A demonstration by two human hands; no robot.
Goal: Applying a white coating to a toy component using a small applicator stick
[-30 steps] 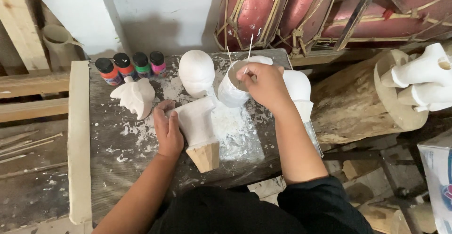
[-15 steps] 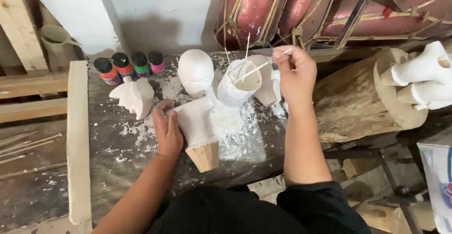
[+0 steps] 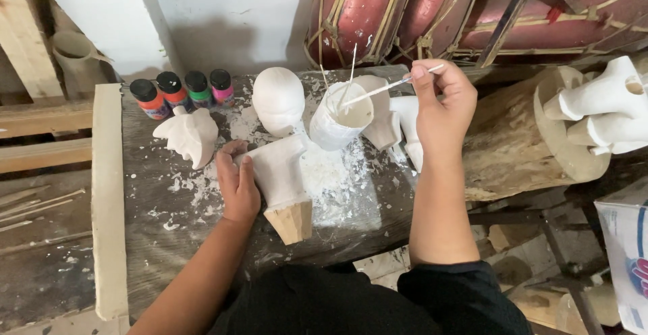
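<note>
Showing the head view: left hand [image 3: 237,188] clasps a white-coated wooden figure [image 3: 280,180] lying on the workbench [image 3: 155,240]; right hand [image 3: 442,102] pinches a thin stick [image 3: 378,91] whose tip dips into the white paint cup [image 3: 339,116]. Four paint bottles [image 3: 183,92] stand behind.

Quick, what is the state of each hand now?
Left hand: closed on the white carved piece.
Right hand: closed, pinching a thin white stick over the cup.

White carved figure [image 3: 278,170] with bare tan wooden base; white paint cup [image 3: 339,124]; four bottles [image 3: 183,92] of orange, red, green, pink, black-capped; grey worktop [image 3: 155,240] flecked white.
</note>
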